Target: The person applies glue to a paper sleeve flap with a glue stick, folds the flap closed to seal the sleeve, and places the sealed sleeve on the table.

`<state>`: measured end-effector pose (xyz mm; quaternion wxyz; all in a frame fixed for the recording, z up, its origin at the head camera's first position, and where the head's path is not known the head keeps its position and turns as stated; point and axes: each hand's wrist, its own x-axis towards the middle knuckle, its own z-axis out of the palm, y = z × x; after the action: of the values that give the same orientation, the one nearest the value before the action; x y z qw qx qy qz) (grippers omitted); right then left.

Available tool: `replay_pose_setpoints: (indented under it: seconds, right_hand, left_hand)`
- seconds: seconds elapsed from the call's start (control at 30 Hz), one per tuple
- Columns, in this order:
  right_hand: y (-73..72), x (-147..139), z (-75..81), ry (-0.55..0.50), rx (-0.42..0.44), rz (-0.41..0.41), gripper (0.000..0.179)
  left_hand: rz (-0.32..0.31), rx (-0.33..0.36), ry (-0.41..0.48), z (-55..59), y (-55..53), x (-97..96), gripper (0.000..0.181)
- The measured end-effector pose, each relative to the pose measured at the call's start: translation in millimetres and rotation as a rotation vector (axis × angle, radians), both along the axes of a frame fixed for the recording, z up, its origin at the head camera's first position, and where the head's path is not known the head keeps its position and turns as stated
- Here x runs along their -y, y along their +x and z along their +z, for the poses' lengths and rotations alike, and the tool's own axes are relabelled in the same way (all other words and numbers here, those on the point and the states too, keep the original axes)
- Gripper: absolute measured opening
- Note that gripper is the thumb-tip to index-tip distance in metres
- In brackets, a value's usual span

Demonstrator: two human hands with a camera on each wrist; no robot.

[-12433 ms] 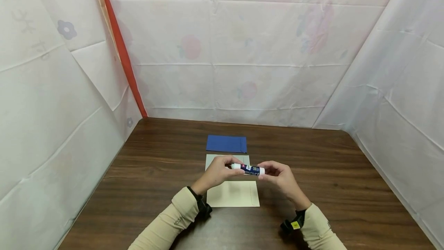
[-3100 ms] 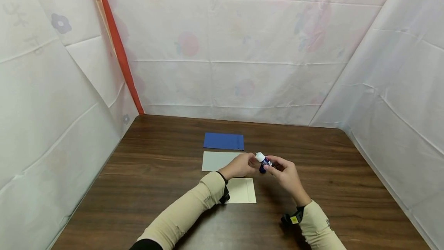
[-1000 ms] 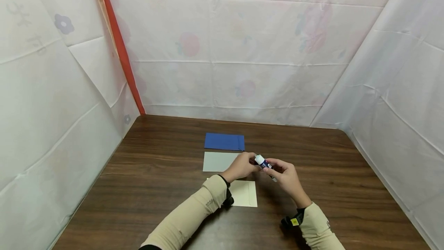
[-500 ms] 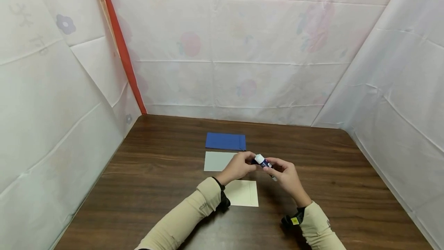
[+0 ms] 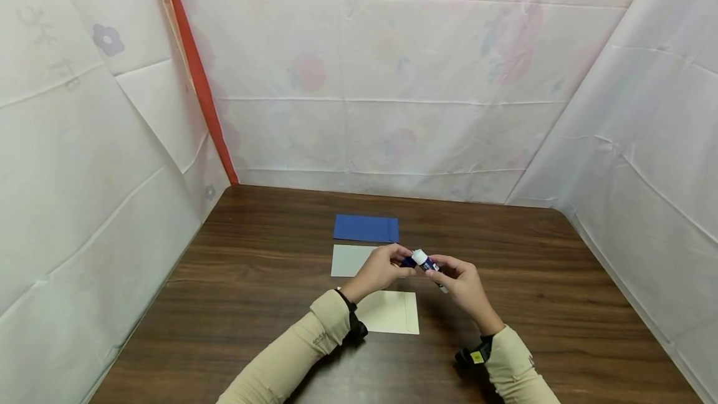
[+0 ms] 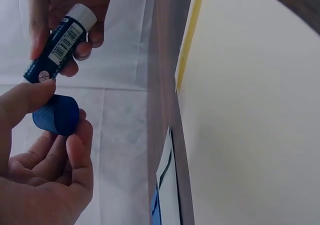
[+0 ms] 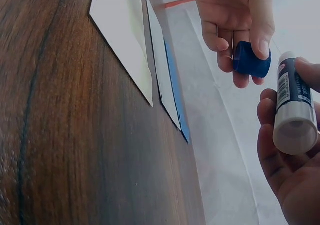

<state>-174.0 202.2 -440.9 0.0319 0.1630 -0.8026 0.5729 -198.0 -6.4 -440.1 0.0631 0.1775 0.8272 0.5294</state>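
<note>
My right hand (image 5: pixel 462 288) holds a glue stick (image 5: pixel 427 263) tilted, its white end up and to the left in the head view. In the right wrist view the glue stick's (image 7: pixel 295 102) barcode label and hollow white base show. My left hand (image 5: pixel 378 272) pinches a dark blue cap (image 6: pixel 57 115) between thumb and fingers, just beside the glue stick and apart from it. Below the hands lie a cream envelope (image 5: pixel 388 312) and a grey-green envelope (image 5: pixel 352 260), the latter partly covered by the left hand. A blue envelope (image 5: pixel 366 228) lies farthest back.
The envelopes lie in a column on a dark wood-grain table (image 5: pixel 235 285). White printed sheets (image 5: pixel 370 80) hang behind and on both sides of it. A red strip (image 5: pixel 196 73) runs down the back left corner.
Over the last second my left hand has drawn a little to the left with the blue cap, away from the glue stick. The right hand has stayed nearly still.
</note>
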Motion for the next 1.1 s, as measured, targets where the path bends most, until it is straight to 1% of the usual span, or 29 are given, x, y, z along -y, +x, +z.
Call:
replay_pose_setpoints:
  seconds: [0.17, 0.37, 0.6, 0.7, 0.87, 1.1]
  right_hand:
    - [0.3, 2.1, 0.9, 0.005, -0.004, 0.002, 0.029]
    - [0.5, 3.4, 1.1, 0.018, -0.015, -0.003, 0.028]
    - [-3.4, 5.0, -2.4, 0.039, -0.050, 0.023, 0.027]
    - [-3.9, 4.7, -3.8, 0.054, -0.044, 0.029, 0.027]
    - [-3.3, 4.6, -5.1, 0.062, -0.028, 0.051, 0.028]
    - [-0.9, 5.0, -3.7, 0.076, -0.013, 0.073, 0.027]
  left_hand:
    - [-0.004, -0.028, 0.003, 0.6, 2.0, 4.3, 0.031]
    - [-0.016, -0.025, -0.001, 3.3, 6.1, 8.7, 0.033]
    - [0.006, -0.019, 0.039, 7.1, 10.1, 14.1, 0.035]
    - [0.017, -0.027, 0.047, 8.2, 11.5, 15.1, 0.035]
    - [0.036, -0.030, 0.050, 8.7, 15.2, 17.4, 0.031]
    - [0.031, -0.055, 0.060, 6.7, 16.4, 21.2, 0.030]
